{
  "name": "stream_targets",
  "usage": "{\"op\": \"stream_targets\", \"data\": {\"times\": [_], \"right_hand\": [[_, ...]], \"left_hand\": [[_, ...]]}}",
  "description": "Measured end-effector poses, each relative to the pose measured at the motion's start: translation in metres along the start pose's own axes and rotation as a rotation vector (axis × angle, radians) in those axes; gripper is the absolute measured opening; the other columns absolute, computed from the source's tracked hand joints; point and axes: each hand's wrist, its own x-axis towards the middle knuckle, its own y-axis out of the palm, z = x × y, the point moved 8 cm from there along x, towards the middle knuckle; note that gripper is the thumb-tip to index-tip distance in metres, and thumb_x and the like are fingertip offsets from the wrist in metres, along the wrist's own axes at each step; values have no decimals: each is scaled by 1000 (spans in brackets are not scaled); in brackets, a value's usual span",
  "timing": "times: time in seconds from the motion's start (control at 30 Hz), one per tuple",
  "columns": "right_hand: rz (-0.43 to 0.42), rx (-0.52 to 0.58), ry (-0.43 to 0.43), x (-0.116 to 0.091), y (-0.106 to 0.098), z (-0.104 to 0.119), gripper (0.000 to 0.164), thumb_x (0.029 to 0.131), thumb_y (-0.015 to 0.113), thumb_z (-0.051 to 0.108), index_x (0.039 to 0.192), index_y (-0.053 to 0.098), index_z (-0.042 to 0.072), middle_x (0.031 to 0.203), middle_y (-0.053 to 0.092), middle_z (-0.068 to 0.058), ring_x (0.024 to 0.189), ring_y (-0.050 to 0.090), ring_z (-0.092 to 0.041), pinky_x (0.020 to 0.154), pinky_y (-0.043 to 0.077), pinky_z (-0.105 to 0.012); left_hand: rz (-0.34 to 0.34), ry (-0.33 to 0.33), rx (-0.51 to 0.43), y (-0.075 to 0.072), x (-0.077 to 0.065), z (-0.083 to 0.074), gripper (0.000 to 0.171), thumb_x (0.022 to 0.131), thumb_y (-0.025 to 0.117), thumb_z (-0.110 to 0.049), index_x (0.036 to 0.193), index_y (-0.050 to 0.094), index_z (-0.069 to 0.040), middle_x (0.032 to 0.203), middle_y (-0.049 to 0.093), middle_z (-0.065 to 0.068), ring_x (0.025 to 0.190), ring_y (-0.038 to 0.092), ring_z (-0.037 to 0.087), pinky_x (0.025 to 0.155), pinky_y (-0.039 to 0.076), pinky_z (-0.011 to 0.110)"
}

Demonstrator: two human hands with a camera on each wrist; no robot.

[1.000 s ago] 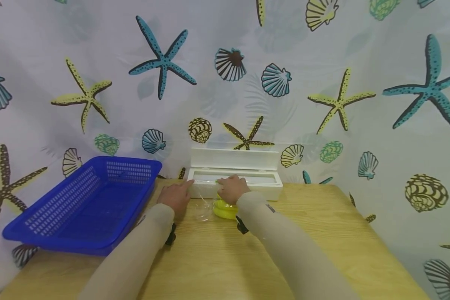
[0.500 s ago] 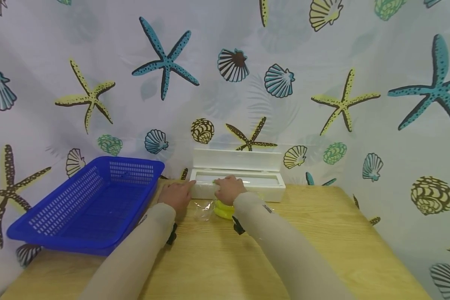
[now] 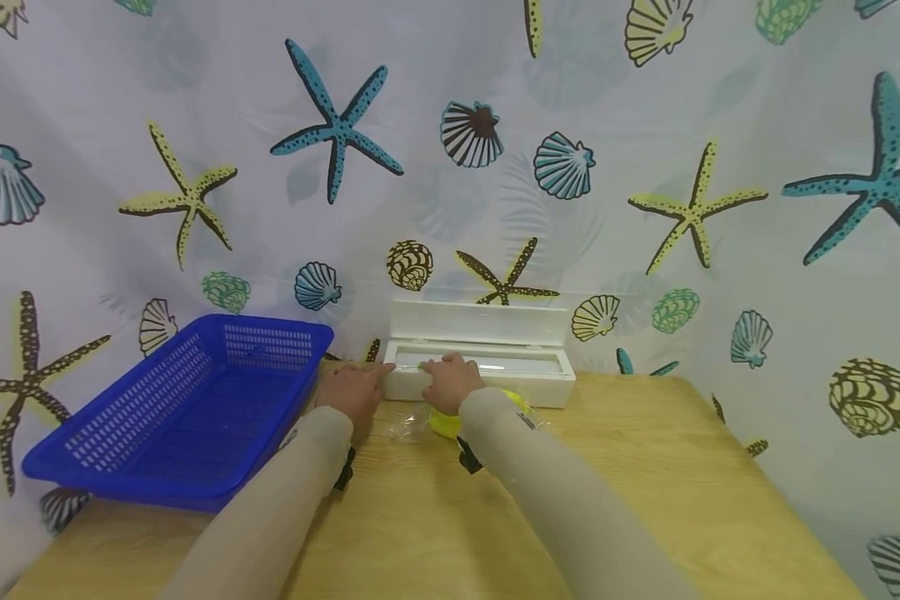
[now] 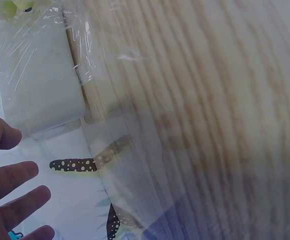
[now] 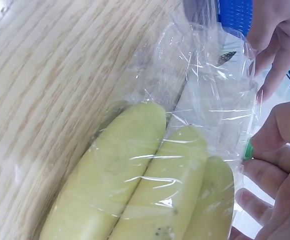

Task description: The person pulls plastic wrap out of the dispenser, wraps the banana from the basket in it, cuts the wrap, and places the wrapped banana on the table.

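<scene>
A white cling film box [image 3: 510, 392] stands with its lid raised at the back of the table. My right hand [image 3: 450, 387] pinches a small green slide cutter [image 5: 248, 150] on the box's front edge between thumb and finger. Film [image 5: 199, 75] hangs from that edge over a bunch of yellow bananas [image 5: 157, 195], lying in front of the box and partly hidden by my right arm in the head view. My left hand [image 3: 351, 393] is at the box's left corner, forefinger stretched to its edge. Its other fingers [image 4: 27, 200] are spread in the left wrist view.
A blue plastic basket [image 3: 176, 487] stands on the left of the wooden table [image 3: 390, 525], close to my left arm. A curtain [image 3: 450, 208] printed with shells and starfish hangs behind the box and along the sides.
My right hand has slid left along the box's front edge with the green cutter, nearer my left hand. The left hand holds its place at the corner. The view has shifted slightly.
</scene>
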Motion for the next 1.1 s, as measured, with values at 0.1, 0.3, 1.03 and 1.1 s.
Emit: {"op": "stream_targets", "data": {"times": [0.1,0.3,1.03,1.1], "right_hand": [[-4,3,-3,-2,-1,6,49,94,50,32,143,43,25,147,44,5,140,30,-23,110,31,-49],[-27,-13,-4,10,8,15,51,93,54,34,142,44,27,146,46,5,140,31,-22,111,31,-48],[-14,-12,-26,14,6,30,51,93,54,35,142,44,25,145,46,4,141,30,-22,112,30,-46],[-12,-7,-27,12,4,32,51,93,54,34,142,44,24,145,47,3,141,30,-22,112,30,-46]], "left_hand": [[10,3,13,0,-1,-1,48,96,52,-30,141,39,-40,134,58,-7,115,58,28,95,45,56],[17,3,27,0,-1,-3,49,95,53,-33,141,39,-40,131,60,-7,116,58,27,96,45,55],[241,-157,-164,37,-19,50,68,87,57,-43,142,40,-7,142,44,22,132,41,40,111,32,51],[293,-163,-143,38,-24,51,70,85,59,-46,138,46,-3,137,49,22,128,45,40,109,35,50]]}}
